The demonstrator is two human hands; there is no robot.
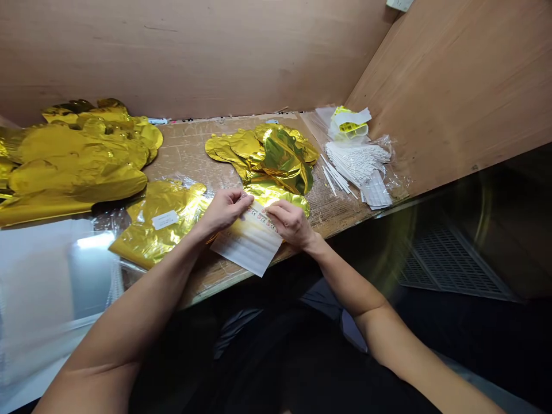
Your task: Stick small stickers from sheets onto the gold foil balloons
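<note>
A white sticker sheet (pixel 248 250) with a row of CE marks and small red symbols along its upper edge spans between my hands, at the table's front edge. My left hand (pixel 228 208) pinches its upper left corner, thumb against finger. With bent fingers, my right hand (pixel 291 223) grips it near the upper right. Just behind lie crumpled gold foil balloons (pixel 280 155), partly hidden by the hands and sheet. Left of my left hand, a gold foil balloon in a clear bag (pixel 166 201) bears a white label (pixel 165 219).
A large pile of gold foil balloons (pixel 77 155) lies at the left, above a stack of clear plastic bags (pixel 47 282). At the right are white paper sticks (pixel 357 161), a yellow-and-white roll (pixel 351 122) and folded white sheets (pixel 376 190). Wooden walls (pixel 194 57) enclose the table.
</note>
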